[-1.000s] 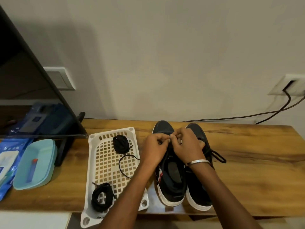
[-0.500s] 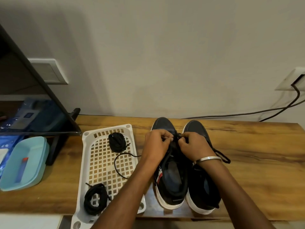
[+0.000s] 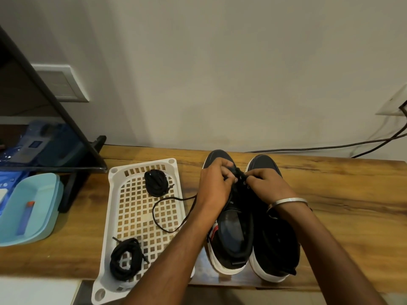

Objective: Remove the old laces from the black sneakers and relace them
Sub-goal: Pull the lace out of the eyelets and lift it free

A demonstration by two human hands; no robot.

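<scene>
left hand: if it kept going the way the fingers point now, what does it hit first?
The left hand points right, fingers curled at the lace on the left sneaker. Straight on, it would likely meet the right hand first, just across the eyelets; depth between them is unclear.

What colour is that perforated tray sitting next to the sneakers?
White. The tray, holding two black lace bundles, shows plainly in the head view, left of the sneakers.

Wooden table (image 3: 330,194), light blue container (image 3: 33,208) at left, dark monitor (image 3: 33,128), wall socket (image 3: 394,102) with black cable (image 3: 330,147)
</scene>
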